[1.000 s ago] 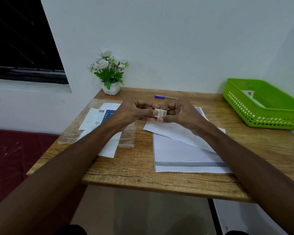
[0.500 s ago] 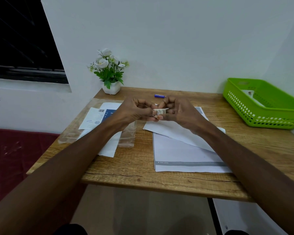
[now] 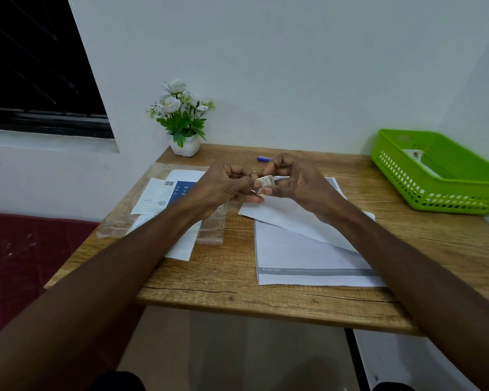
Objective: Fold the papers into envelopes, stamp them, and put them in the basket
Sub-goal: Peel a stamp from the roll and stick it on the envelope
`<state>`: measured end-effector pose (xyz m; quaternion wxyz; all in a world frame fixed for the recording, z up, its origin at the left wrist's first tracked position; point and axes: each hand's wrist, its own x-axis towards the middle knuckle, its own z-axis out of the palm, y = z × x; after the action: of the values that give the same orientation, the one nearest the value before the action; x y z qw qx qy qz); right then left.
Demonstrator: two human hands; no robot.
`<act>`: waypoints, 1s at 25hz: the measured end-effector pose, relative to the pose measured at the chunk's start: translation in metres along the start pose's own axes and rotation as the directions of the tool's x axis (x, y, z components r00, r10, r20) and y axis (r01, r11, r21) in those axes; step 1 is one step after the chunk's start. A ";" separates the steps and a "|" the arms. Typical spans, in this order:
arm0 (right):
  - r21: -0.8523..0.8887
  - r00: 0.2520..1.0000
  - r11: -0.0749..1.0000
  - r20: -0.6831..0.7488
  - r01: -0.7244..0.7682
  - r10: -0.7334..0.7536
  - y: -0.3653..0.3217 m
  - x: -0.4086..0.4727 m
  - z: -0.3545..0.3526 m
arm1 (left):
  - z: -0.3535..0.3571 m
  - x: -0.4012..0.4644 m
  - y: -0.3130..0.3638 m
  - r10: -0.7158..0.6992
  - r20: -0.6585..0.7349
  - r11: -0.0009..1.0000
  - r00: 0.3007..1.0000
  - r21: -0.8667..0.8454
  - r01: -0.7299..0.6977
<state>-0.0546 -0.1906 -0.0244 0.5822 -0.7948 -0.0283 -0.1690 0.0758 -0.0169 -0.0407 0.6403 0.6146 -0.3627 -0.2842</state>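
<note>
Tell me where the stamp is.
Head view, table centre: the stamp is pinched between left hand and right hand, above the white envelope.

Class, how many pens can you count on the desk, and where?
1: a blue pen lies at the desk's far edge, partly behind the hands. Others may be hidden.

White wall [image 3: 294, 66], dark window [image 3: 34, 66] left, wooden table [image 3: 223, 277].

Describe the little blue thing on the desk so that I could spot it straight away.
Start at the white pot of white flowers at the wooden table's back edge. Right of it, beyond the raised hands, lies the small blue pen, the only blue object lying on bare wood.
</note>
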 end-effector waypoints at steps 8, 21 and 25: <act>-0.042 0.954 0.999 -0.299 0.025 -0.036 0.001 -0.001 0.004 | 0.005 -0.003 0.004 -0.004 -0.007 0.999 1.000 -0.049 0.003; -0.049 0.965 0.998 -0.260 0.029 -0.041 0.010 -0.001 0.006 | 0.006 -0.004 0.005 0.221 -0.187 0.902 0.957 0.412 -0.128; -0.128 0.970 0.991 -0.230 0.050 -0.078 0.006 0.000 0.005 | 0.006 -0.006 0.006 0.363 -0.142 0.871 0.921 0.404 -0.280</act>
<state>-0.0520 -0.1883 -0.0308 0.5263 -0.8019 0.0252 -0.2818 0.0671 -0.0147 -0.0355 0.5840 0.6833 -0.4371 -0.0306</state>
